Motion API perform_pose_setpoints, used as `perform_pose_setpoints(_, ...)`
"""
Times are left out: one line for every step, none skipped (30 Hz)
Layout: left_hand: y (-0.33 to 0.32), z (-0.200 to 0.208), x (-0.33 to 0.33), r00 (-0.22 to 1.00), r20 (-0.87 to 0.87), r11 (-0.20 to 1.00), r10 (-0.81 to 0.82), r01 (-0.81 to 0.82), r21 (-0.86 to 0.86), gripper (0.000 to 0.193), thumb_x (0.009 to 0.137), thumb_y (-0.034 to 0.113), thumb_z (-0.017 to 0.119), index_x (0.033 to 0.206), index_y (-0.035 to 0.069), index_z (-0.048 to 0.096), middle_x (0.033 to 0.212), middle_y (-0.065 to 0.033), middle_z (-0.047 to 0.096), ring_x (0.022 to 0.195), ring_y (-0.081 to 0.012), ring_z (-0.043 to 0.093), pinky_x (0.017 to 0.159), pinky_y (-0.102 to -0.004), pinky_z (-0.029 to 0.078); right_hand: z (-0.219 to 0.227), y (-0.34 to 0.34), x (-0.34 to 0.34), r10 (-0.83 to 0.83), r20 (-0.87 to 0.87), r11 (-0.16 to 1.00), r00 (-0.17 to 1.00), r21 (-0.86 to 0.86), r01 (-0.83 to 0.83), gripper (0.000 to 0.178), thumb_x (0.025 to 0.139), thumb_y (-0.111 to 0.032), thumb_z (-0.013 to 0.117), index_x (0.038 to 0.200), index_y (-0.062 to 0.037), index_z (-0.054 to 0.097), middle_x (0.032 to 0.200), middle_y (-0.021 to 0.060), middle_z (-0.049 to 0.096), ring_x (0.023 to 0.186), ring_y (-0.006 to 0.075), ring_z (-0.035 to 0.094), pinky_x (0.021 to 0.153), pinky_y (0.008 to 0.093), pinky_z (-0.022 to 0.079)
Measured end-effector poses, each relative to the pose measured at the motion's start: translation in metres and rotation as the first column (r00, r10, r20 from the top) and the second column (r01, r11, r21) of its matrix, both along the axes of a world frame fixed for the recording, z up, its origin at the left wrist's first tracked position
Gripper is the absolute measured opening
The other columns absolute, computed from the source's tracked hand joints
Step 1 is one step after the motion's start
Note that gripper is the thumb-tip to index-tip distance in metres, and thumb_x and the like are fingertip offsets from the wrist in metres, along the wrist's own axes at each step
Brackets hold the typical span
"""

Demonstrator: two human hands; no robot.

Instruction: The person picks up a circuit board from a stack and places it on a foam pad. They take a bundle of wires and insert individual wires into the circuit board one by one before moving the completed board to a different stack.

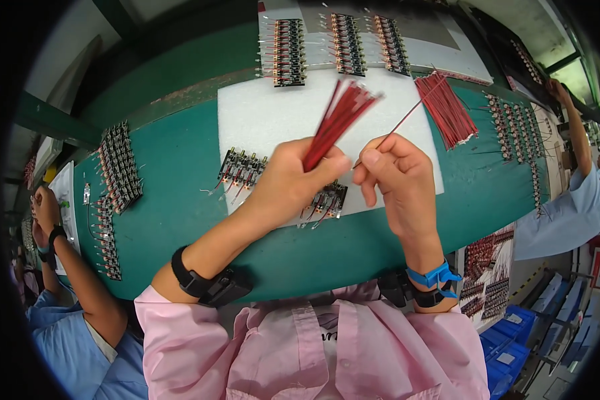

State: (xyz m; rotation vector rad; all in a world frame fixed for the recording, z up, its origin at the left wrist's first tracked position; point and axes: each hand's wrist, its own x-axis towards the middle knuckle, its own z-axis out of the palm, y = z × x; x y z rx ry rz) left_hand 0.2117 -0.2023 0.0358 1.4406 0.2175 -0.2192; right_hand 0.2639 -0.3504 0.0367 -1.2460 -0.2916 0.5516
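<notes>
My left hand (299, 172) is closed round a thick bundle of red wires (340, 123), whose pale, blurred ends fan out above the fist. Close beside it, my right hand (397, 177) pinches a single thin red wire (407, 117) between thumb and fingertips; the wire slants up to the right, its far end over a loose pile of red wires (447, 110). Partly hidden under my left hand, a row of small black circuit boards (241, 167) with short wires lies on the white foam sheet (260, 117). More of these boards (327, 202) show below my hands.
Three strips of circuit boards (289, 53) stand along the foam's far edge. Further board groups lie on the green table (173, 193) at left and right (517, 130). Co-workers in blue sit at both sides. Blue bins (510, 333) stand at the lower right.
</notes>
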Motion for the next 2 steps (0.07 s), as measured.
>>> perform_pose_setpoints(-0.0014, -0.0042, 0.0002, 0.998, 0.038, 0.999, -0.046, 0.045, 0.025, 0.036, 0.078, 0.035, 0.051, 0.088, 0.000, 0.049, 0.054, 0.0009, 0.041, 0.044, -0.0073, 0.034, 0.046, -0.0232, 0.036, -0.0041, 0.0003, 0.0019, -0.009, 0.059, 1.000, 0.998, -0.024, 0.010, 0.010, 0.077, -0.009, 0.050, 0.076, 0.0010, 0.047, 0.062, 0.0107, 0.054, 0.044, 0.0103, 0.047, 0.039, 0.0175, 0.035)
perform_pose_setpoints(-0.0023, -0.0104, 0.0007, 0.993, 0.074, 0.995, -0.092, 0.088, 0.052, 0.037, 0.076, 0.036, 0.053, 0.087, 0.001, 0.051, 0.055, -0.0005, 0.045, 0.046, -0.0086, 0.038, 0.049, -0.0237, 0.039, -0.0087, 0.0001, 0.0042, -0.016, 0.117, 0.999, 0.993, -0.047, 0.022, 0.011, 0.077, -0.009, 0.050, 0.077, 0.0012, 0.047, 0.064, 0.0120, 0.055, 0.044, 0.0114, 0.048, 0.039, 0.0171, 0.036)
